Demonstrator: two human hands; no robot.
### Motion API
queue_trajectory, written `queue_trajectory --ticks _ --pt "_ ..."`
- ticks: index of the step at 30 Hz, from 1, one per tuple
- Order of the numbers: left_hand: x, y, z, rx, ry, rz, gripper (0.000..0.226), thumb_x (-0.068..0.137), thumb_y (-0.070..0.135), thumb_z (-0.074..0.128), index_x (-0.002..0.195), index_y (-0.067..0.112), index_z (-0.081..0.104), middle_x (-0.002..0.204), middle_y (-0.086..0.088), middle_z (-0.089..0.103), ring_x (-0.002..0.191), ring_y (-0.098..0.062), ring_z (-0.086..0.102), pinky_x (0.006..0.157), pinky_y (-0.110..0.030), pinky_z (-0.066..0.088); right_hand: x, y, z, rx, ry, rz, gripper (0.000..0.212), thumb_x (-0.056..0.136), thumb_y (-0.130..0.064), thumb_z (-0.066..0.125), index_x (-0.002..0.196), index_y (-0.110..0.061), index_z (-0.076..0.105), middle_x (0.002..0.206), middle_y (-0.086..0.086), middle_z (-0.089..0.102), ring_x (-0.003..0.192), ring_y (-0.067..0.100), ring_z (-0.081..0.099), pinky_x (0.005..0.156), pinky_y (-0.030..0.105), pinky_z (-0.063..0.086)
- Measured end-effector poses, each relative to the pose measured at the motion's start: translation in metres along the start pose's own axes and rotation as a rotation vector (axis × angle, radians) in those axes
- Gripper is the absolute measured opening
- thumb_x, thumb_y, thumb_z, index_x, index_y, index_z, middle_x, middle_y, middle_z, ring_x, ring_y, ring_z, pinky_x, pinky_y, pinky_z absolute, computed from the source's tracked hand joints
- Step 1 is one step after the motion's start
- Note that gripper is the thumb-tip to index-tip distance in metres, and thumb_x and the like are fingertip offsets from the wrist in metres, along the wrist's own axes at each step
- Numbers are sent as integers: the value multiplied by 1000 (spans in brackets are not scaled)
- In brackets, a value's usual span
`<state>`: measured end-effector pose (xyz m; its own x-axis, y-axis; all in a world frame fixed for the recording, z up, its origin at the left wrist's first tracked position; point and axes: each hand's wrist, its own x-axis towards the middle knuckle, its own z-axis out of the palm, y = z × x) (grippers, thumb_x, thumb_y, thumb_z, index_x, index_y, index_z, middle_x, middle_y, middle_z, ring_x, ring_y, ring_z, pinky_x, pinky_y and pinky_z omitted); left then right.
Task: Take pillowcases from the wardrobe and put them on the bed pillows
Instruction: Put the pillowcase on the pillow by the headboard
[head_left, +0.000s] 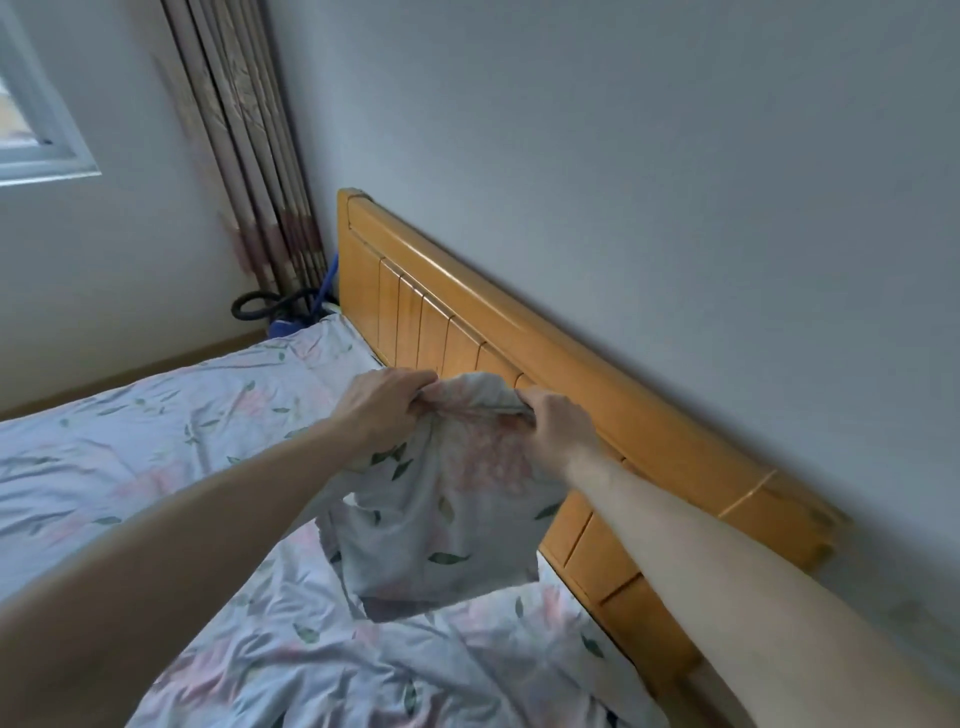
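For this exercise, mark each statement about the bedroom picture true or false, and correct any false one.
1. Both hands grip the floral pillowcase. True.
2. The pillowcase lies flat on the bed. False: it hangs from the left hand and right hand above the bed sheet.
3. The headboard is wooden. True.
4. The curtain hangs right of the headboard. False: it hangs in the corner to its left.
5. The pillowcase pattern resembles the sheet's. True.

Glossy wooden headboard; matt cloth pillowcase.
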<state>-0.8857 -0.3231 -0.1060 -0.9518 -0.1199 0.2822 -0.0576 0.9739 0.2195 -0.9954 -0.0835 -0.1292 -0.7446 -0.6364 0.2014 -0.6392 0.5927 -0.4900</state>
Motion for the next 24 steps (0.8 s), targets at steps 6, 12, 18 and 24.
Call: queue_trajectory --ticks 6,12,18,24 --pt "7 2 -16 26 163 19 12 95 29 56 88 36 50 80 16 58 63 -14 53 50 -24 29 38 6 -14 125 47 -112 38 86 -9 57 114 -33 69 107 -8 69 97 18 65 74 30 48" --pt "-19 8 63 -24 54 -78 4 82 25 67 85 26 65 83 10 64 73 -17 60 57 -34 47 16 62 44 181 -39 -68 37 89 -5 65 113 -31 75 116 -14 71 103 8 61 79 9 42" --pt "-75 19 212 -111 -408 -164 14 84 34 67 81 21 64 88 4 63 79 -21 59 62 -29 35 -52 141 153 51 -277 295 40 92 -1 53 103 -30 77 115 -1 74 102 22 67 82 30 54" --pt "-142 40 319 -217 -691 -210 23 82 47 50 73 26 54 86 6 60 78 -20 57 65 -30 37 -133 186 216 -30 -457 444 39 92 2 44 87 -28 69 99 -5 60 95 22 60 71 33 49"
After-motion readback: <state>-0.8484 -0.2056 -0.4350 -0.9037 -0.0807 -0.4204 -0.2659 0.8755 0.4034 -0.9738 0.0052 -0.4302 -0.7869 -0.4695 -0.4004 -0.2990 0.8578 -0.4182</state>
